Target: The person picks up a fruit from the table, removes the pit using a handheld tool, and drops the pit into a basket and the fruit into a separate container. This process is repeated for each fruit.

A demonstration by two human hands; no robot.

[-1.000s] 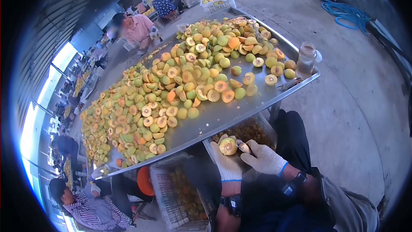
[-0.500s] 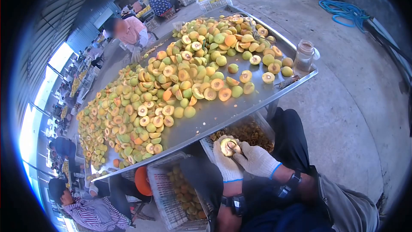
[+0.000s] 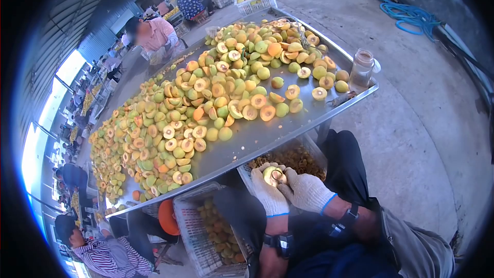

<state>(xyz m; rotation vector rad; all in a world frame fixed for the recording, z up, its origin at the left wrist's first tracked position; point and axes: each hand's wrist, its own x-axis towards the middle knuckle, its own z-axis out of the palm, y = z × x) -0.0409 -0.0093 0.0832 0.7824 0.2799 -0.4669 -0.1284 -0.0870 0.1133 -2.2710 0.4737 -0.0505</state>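
Observation:
My left hand [image 3: 268, 193], in a pale knitted glove, holds a halved fruit [image 3: 274, 176] with its cut face up. My right hand [image 3: 309, 191], gloved too, presses its closed fingers and thumb at the right side of that fruit; a tool in them, if any, cannot be made out. Both hands are above a crate of brown pits [image 3: 296, 159], below the table's near edge. Many whole and halved green-orange fruits [image 3: 154, 139] lie heaped on the metal table [image 3: 247, 146].
A clear jar [image 3: 362, 69] stands on the table's right corner. Below the table is a white crate of fruit [image 3: 193, 226]. One person [image 3: 152, 36] works across the table, another in stripes [image 3: 110, 252] sits at lower left. A blue hose [image 3: 411, 18] lies upper right.
The view has shifted slightly. My hands remain together at the fruit, with the right fingers a little lower on it. The person across the table has raised their hands from the table edge.

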